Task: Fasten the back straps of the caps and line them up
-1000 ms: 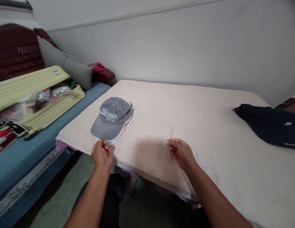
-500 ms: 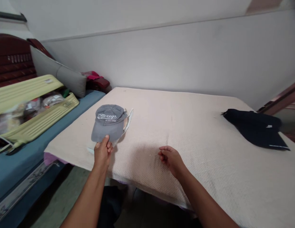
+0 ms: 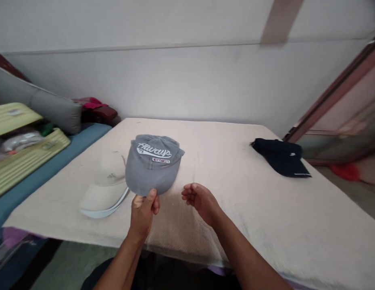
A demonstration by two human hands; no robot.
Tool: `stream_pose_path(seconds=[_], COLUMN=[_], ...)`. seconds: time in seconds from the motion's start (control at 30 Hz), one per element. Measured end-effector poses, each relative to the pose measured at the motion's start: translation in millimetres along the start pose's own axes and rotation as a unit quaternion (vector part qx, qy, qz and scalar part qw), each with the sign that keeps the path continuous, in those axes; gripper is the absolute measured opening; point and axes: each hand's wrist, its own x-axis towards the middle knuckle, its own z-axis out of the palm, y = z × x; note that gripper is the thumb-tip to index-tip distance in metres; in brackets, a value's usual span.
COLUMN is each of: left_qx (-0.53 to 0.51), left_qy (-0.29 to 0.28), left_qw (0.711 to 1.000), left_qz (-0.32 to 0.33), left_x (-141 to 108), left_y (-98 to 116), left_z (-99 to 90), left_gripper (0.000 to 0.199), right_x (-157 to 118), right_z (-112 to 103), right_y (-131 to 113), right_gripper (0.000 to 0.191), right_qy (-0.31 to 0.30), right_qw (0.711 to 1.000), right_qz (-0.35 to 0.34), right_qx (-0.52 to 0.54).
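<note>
My left hand (image 3: 145, 206) pinches the brim of a grey baseball cap (image 3: 154, 177), thumb on top. The cap is raised above the table with its white lettering facing me. To the right of it, my right hand (image 3: 199, 200) hovers over the table, fingers loosely curled and holding nothing. A cream cap (image 3: 107, 195) with a pale blue brim edge lies on the table left of my left hand, partly covered by the grey cap. Farther right rests a navy blue cap (image 3: 280, 157), its brim pointing right and toward me.
A pale cloth covers the table (image 3: 223, 161), which stands near the white wall (image 3: 187, 88). On the left, a blue bed (image 3: 96, 135) bears a yellow case (image 3: 30, 161) of bagged items and a grey cushion (image 3: 51, 104). A blurred red thing (image 3: 344, 172) is beyond the table's right edge.
My left hand has brought the grey cap rightward and closer, uncovering more of the cream cap. My right hand is nearer the grey cap. The view has turned right.
</note>
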Motion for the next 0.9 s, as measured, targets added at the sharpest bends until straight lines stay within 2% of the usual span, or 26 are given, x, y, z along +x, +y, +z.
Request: stream_pose_path(seconds=[0.1,0.2,0.37,0.47,0.53,0.6,0.7,0.77,0.83,0.9], left_qx=[0.035,0.077,0.203,0.209,0.197,0.176,0.092,0.000,-0.084,-0.140], left_qy=[-0.049,-0.097,-0.207,-0.275,-0.299,-0.294,-0.261,-0.247,-0.238,-0.230], left_qw=[0.997,0.989,0.950,0.927,0.917,0.917,0.928,0.928,0.913,0.894], left_qz=[-0.047,-0.080,-0.119,-0.148,-0.175,-0.204,-0.250,-0.281,-0.320,-0.359], left_x=[-15.1,-26.9,-47.0,-55.4,-55.8,-51.3,-38.5,-30.0,-24.3,-22.2], left_y=[-15.1,-27.3,-38.6,-45.7,-49.6,-49.2,-37.0,-23.6,-10.8,-2.5], left_z=[12.7,22.8,37.9,42.7,42.1,39.0,33.7,31.8,31.6,32.1], left_gripper=[0.034,0.036,0.042,0.037,0.025,0.006,0.022,0.023,0.012,0.018], right_x=[-8.8,-16.2,-27.3,-37.4,-45.1,-52.5,-62.1,-67.2,-71.2,-74.1], right_z=[-6.0,-15.4,-41.2,-55.3,-61.6,-65.6,-68.4,-67.6,-64.5,-59.7], right_y=[-22.9,-41.6,-59.7,-68.6,-74.3,-78.8,-81.7,-79.8,-74.5,-66.3], right_gripper=[0.042,0.047,0.029,0.027,0.029,0.032,0.036,0.038,0.038,0.037], right_qy=[-0.062,-0.085,-0.019,0.005,0.006,0.002,-0.008,-0.019,-0.037,-0.061], right_qw=[0.995,0.987,0.972,0.968,0.966,0.967,0.973,0.977,0.983,0.988], right_qz=[-0.029,-0.071,-0.131,-0.153,-0.172,-0.180,-0.167,-0.150,-0.117,-0.074], right_qx=[0.072,0.120,0.193,0.201,0.191,0.179,0.161,0.147,0.134,0.121])
